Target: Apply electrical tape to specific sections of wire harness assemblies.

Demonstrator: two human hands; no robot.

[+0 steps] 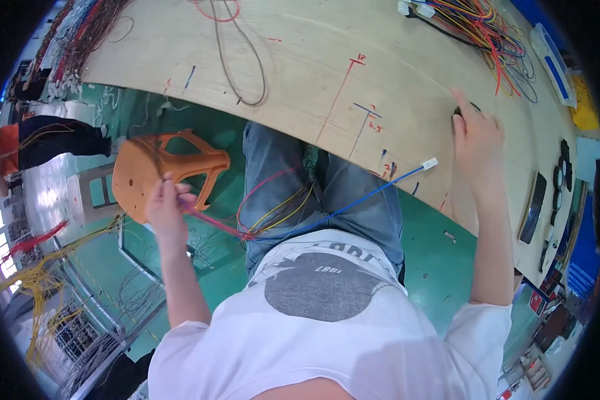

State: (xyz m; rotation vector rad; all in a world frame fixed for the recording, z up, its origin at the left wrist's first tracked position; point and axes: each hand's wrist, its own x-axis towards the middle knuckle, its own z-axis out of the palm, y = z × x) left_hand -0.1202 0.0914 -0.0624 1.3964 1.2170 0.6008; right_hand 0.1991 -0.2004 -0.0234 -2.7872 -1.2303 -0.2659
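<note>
My left hand (169, 203) is closed on a bundle of pink and red wires (210, 219), left of my lap. The harness runs across my thighs, where yellow wires (283, 212) and a blue wire (367, 198) fan out from it. The blue wire ends in a white connector (430, 163) over the table's near edge. My right hand (479, 137) is over the right part of the wooden table (300, 80), index finger stretched forward. Its fingers are partly bent round a small dark thing (472, 107), blurred and mostly covered by the hand.
Coloured wires (480, 30) with white connectors lie at the table's far right. A grey cable loop (263, 80) rests near the middle. Black rings (558, 197) and a dark flat case (533, 207) lie along the right edge. An orange stool (137, 177) stands left; beyond it is another person (43, 143).
</note>
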